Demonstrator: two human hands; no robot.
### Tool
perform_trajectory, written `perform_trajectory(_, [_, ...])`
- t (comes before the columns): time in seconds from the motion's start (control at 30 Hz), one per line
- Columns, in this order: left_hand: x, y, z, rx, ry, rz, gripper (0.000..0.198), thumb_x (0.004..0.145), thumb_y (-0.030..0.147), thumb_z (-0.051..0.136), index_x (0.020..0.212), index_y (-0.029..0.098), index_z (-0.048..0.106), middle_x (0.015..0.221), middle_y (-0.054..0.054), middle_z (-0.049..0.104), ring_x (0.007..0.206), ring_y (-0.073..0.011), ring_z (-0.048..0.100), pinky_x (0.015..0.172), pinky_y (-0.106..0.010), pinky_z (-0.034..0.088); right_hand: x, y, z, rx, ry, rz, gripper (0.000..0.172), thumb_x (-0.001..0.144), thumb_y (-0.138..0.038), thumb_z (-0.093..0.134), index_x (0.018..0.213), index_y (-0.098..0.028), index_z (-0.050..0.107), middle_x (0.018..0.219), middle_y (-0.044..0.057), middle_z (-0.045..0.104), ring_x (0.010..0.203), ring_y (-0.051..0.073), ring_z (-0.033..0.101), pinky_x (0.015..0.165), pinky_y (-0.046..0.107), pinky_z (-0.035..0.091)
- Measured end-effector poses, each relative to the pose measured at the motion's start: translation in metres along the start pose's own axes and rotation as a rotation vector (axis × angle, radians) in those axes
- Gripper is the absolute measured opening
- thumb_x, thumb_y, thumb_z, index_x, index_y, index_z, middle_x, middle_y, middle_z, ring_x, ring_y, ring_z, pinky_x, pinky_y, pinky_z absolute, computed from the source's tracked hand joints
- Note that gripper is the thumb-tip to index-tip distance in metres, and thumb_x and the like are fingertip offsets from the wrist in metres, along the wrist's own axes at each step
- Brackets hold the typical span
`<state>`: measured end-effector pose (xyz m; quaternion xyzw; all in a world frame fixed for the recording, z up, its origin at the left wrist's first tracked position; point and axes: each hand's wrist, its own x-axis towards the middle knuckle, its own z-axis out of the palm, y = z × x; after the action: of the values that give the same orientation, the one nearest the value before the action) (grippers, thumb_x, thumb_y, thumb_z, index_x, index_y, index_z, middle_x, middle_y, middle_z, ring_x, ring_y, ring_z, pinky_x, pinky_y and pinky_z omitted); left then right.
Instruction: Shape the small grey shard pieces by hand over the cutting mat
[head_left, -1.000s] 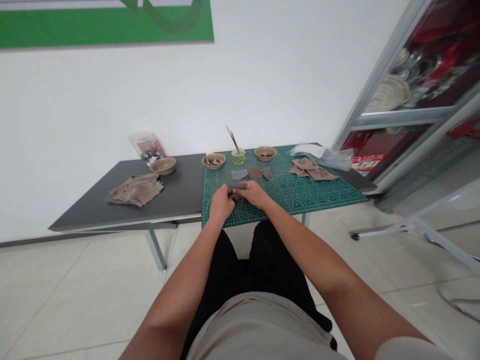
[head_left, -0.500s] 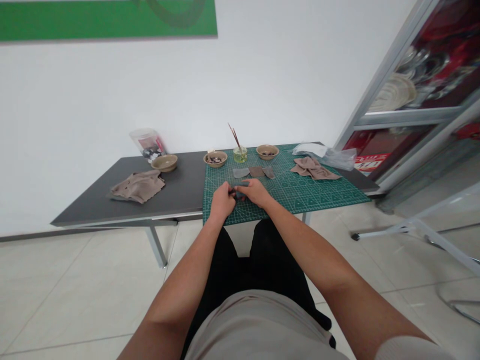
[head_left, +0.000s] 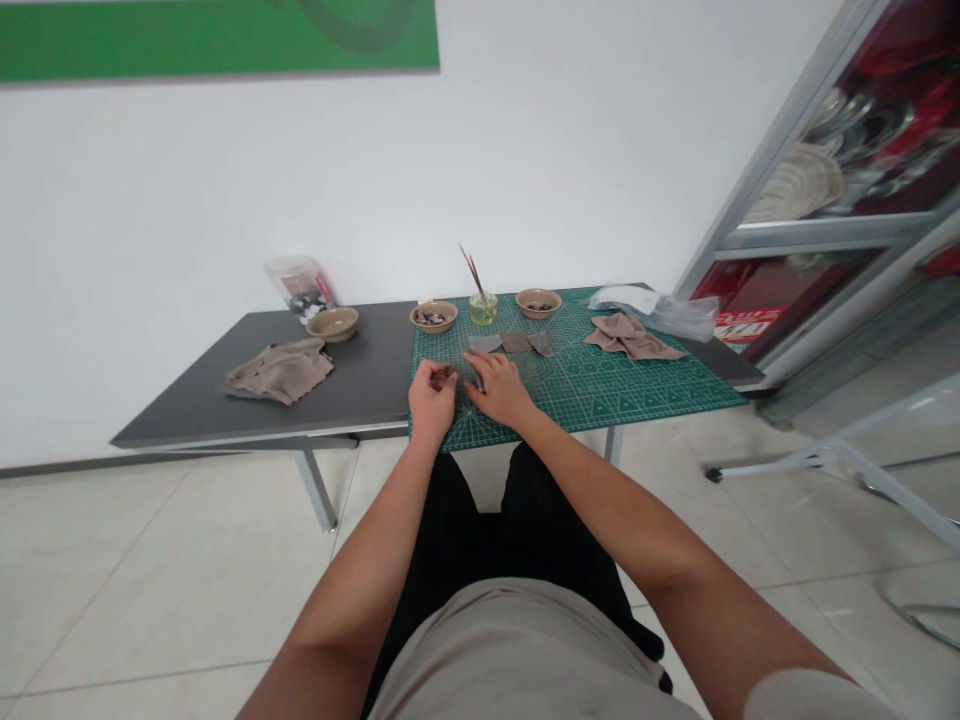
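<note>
My left hand (head_left: 433,398) is curled closed over the near left part of the green cutting mat (head_left: 600,390). Between its fingertips is a small dark brown piece (head_left: 444,377), mostly hidden, whose kind I cannot make out. Beside it, my right hand (head_left: 501,388) reaches over the mat with its fingers stretched and apart. A dark grey sliver (head_left: 480,382) shows between its thumb and fingers. Just beyond lies a row of small flat pieces, a grey one (head_left: 484,343), a brown one (head_left: 515,342) and another grey one (head_left: 540,344).
Behind stand a bowl of small dark pieces (head_left: 433,318), a glass jar (head_left: 483,308) with thin sticks, and another bowl (head_left: 538,303). Brown cloths (head_left: 634,338) and plastic bags (head_left: 675,315) lie right. Leftward are a cloth (head_left: 281,370), a bowl (head_left: 332,324) and a clear tub (head_left: 300,285).
My hands have moved apart, and the right fingers have spread. The dark grey piece that was between both hands is now mostly hidden by the right hand.
</note>
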<state>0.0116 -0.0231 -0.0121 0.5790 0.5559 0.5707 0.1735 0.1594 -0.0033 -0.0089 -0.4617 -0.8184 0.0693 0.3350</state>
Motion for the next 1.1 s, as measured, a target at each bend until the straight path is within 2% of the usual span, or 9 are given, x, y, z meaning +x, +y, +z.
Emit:
perform_trajectory(0.1, [0.002,-0.004,0.000,-0.143,0.048,-0.052,0.020,0.079,0.023,0.061,0.098,0.020,0.059,0.085,-0.001,0.064,0.081,-0.0148,0.062,0.078,-0.029,0.051,-0.004,-0.007,0.000,-0.144,-0.117,-0.082,0.059,0.084,-0.044,0.062,0.136,-0.016,0.053,0.144,0.016,0.049,0.126,0.034,0.040,0.102,0.050,0.032])
perform_trajectory(0.23, [0.003,-0.004,0.001,-0.277,0.069,-0.078,0.020,0.076,0.029,0.065,0.093,0.019,0.061,0.084,-0.002,0.066,0.079,-0.0149,0.064,0.079,-0.030,0.052,-0.006,-0.012,-0.003,-0.220,-0.149,-0.072,0.055,0.086,-0.058,0.057,0.126,-0.022,0.063,0.131,0.016,0.053,0.116,0.035,0.044,0.094,0.049,0.035])
perform_trajectory(0.4, [0.003,-0.001,0.002,-0.334,0.082,-0.079,0.022,0.073,0.029,0.069,0.089,0.018,0.058,0.081,-0.001,0.064,0.075,-0.0131,0.063,0.077,-0.029,0.052,0.000,-0.010,-0.001,-0.214,-0.180,-0.001,0.048,0.096,-0.052,0.043,0.128,-0.022,0.063,0.111,0.016,0.056,0.102,0.029,0.051,0.088,0.042,0.040])
perform_trajectory(0.6, [0.004,-0.004,0.003,-0.272,0.057,-0.089,0.024,0.073,0.030,0.069,0.090,0.020,0.055,0.086,-0.001,0.066,0.078,-0.0129,0.063,0.077,-0.028,0.053,0.015,-0.005,0.011,-0.181,-0.182,0.042,0.045,0.098,-0.046,0.044,0.121,-0.012,0.062,0.113,0.018,0.058,0.104,0.028,0.054,0.090,0.039,0.042])
perform_trajectory(0.8, [0.005,-0.005,0.002,-0.280,0.047,-0.083,0.022,0.074,0.028,0.067,0.091,0.020,0.057,0.088,-0.003,0.067,0.083,-0.0145,0.065,0.082,-0.031,0.054,0.024,0.003,0.010,-0.113,-0.120,0.083,0.039,0.096,-0.043,0.050,0.115,-0.011,0.063,0.114,0.018,0.058,0.110,0.027,0.053,0.096,0.039,0.041])
perform_trajectory(0.9, [0.005,-0.002,0.001,-0.254,0.031,-0.085,0.021,0.074,0.029,0.069,0.090,0.019,0.060,0.088,-0.003,0.068,0.082,-0.0152,0.065,0.081,-0.031,0.053,0.020,0.008,0.002,0.005,-0.045,0.065,0.035,0.091,-0.038,0.059,0.115,-0.012,0.063,0.113,0.016,0.060,0.110,0.025,0.054,0.099,0.039,0.041])
perform_trajectory(1.0, [0.004,0.004,0.001,-0.187,-0.007,-0.083,0.019,0.073,0.030,0.071,0.086,0.019,0.062,0.081,-0.001,0.067,0.075,-0.0141,0.062,0.074,-0.029,0.050,0.012,0.009,-0.004,0.293,-0.032,0.040,0.036,0.085,-0.026,0.062,0.120,-0.016,0.061,0.110,0.010,0.065,0.094,0.018,0.062,0.088,0.034,0.048])
perform_trajectory(1.1, [0.001,0.008,0.003,0.010,-0.084,-0.065,0.011,0.074,0.027,0.068,0.078,0.020,0.061,0.071,0.003,0.061,0.067,-0.0128,0.056,0.067,-0.026,0.045,0.008,0.004,-0.006,0.544,-0.076,0.178,0.026,0.083,-0.021,0.059,0.108,-0.017,0.066,0.099,0.006,0.071,0.080,0.015,0.065,0.078,0.029,0.051])
